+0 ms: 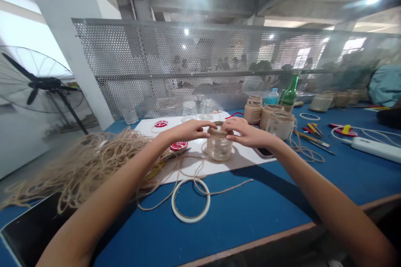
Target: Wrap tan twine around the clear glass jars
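A clear glass jar [219,150] stands upright on white paper in front of me, with brown twine wound around its neck. My left hand [192,130] is at the left side of the neck, its index finger on the rim and its thumb just below. From the other side my right hand [242,132] grips the neck, fingers bent over the rim and thumb against the twine. Loose jute twine [230,188] trails from near the jar across the blue table. Scissors [177,154] lie left of the jar, partly under the twine.
A tangled twine heap [103,158] covers the left side. A roll of white tape [191,219] lies at the front. Twine-wrapped jars [253,110], a green bottle [290,89] and a phone [263,153] are to the right. A perforated metal screen [163,62] stands behind the table.
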Available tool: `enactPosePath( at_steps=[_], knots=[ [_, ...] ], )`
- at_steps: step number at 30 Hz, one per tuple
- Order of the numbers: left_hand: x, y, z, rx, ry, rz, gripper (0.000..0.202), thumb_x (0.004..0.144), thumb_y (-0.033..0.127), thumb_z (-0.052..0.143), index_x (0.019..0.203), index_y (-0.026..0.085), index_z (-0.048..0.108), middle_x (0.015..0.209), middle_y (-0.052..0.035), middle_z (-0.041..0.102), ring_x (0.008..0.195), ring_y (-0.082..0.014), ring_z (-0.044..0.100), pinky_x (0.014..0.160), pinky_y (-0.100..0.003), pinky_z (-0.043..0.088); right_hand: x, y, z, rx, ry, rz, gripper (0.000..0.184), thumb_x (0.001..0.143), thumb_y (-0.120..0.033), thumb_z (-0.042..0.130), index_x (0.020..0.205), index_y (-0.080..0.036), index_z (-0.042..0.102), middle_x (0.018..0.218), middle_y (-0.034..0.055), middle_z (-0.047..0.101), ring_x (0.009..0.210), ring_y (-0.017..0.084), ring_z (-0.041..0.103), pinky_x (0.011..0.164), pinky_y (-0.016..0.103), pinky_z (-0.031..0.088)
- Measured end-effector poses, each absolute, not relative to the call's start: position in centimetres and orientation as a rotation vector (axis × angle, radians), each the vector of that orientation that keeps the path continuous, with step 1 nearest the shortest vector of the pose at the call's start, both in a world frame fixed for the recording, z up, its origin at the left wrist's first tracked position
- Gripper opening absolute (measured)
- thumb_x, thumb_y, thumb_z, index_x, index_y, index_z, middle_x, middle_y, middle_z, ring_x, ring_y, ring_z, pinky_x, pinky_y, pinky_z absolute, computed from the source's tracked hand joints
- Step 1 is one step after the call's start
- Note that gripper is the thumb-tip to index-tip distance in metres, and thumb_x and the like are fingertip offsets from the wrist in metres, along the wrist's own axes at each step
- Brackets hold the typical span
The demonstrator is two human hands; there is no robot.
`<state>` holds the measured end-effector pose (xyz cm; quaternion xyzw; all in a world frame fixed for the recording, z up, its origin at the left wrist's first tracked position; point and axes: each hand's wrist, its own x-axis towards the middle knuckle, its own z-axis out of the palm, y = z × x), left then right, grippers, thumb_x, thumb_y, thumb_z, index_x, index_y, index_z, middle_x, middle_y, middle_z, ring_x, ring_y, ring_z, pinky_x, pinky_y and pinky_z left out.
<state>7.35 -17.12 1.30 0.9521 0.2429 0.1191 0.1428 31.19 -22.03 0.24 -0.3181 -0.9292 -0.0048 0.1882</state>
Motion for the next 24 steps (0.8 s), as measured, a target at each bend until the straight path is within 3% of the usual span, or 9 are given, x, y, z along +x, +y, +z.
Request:
enactPosePath(
  at_steps=[6,10,14,19,24],
  knots=[
    [7.5,-17.4,1.1,2.736,0.708,0.382,0.031,0.087,0.034,0.049,0.115,0.022,0.052,0.098,-0.0037,0.061,0.072,-0.0121,0.050,0.068,-0.024,0.038,31.4,-21.8,0.1,-0.901,-2.605,-0.027,0.021,0.088,-0.034,0.043,0.096,-0.020,0.056,0.101,0.0064,0.057,0.097,0.021,0.047,0.090,0.042,0.031],
    [7.6,-17.7,1.2,2.755,0.732,0.374,0.029,0.088,0.034,0.047,0.112,0.019,0.052,0.074,-0.0005,0.057,0.063,-0.0113,0.047,0.062,-0.023,0.036,31.3,-22.2,0.3,-1.028,-2.552,-0.155,0.020,0.085,-0.037,0.048,0.093,-0.025,0.062,0.112,0.0052,0.055,0.119,0.028,0.035,0.098,0.055,0.015],
    [7.8,-18.1,1.2,2.761,0.713,0.399,0.027,0.087,0.032,0.047,0.110,0.020,0.053,0.071,0.0007,0.055,0.060,-0.0106,0.046,0.061,-0.023,0.036,30.1,-23.2,0.3,-1.087,-2.497,-0.169,0.023,0.087,-0.039,0.044,0.091,-0.025,0.062,0.105,0.0044,0.058,0.116,0.027,0.039,0.099,0.057,0.008],
    [8.2,-18.8,1.3,2.732,0.705,0.389,0.026,0.086,0.030,0.048,0.110,0.018,0.053,0.065,0.0016,0.053,0.060,-0.0112,0.046,0.063,-0.024,0.037,28.5,-23.7,-0.4,-1.138,-2.439,-0.116,0.021,0.089,-0.036,0.042,0.090,-0.020,0.055,0.087,0.0038,0.059,0.095,0.021,0.048,0.099,0.054,0.012],
    [8.1,-18.9,1.5,2.727,0.721,0.359,0.037,0.084,0.035,0.051,0.116,0.017,0.048,0.063,0.0018,0.051,0.059,-0.0122,0.046,0.062,-0.025,0.037,29.6,-22.9,-0.5,-1.009,-2.519,-0.015,0.021,0.090,-0.036,0.040,0.088,-0.020,0.052,0.091,0.0048,0.057,0.103,0.023,0.044,0.096,0.049,0.020]
  ],
)
